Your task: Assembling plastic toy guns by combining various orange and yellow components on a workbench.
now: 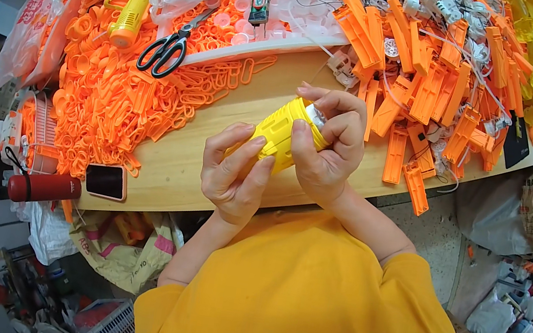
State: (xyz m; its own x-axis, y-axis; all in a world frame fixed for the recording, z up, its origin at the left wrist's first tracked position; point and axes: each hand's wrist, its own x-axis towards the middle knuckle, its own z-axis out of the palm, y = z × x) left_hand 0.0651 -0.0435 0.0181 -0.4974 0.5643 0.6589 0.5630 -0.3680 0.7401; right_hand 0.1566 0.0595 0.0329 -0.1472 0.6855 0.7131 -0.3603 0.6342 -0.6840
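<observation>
A person holds a yellow plastic cylinder with ribbed sides (277, 130) above the middle of the wooden desk (185, 174), tilted so that its far right end is raised. The left hand (231, 171) has its grip closed to the cylinder's width, fingertips and thumb on the near left part. The right hand (327, 143) curls round the other end, its grip also narrowed to that width, thumb on the yellow wall and fingers bent over a white piece (316, 116) that shows at the mouth. Holding both ends probably steadies the round body, and the raised tilt seems to keep that mouth near the right fingers.

Loose orange plastic clips and small parts (117, 97) heap on the left; long orange plastic troughs (428, 94) pile on the right, apparently sorted by kind within reach. Black-handled scissors (164, 53) lie at the far left, beside the white tray's rim (271, 50).

Bare wood between the heaps leaves the hands room. The near edge is tighter: a dark-screened phone (106, 181) lies along it at left, and some troughs on the right overhang it.
</observation>
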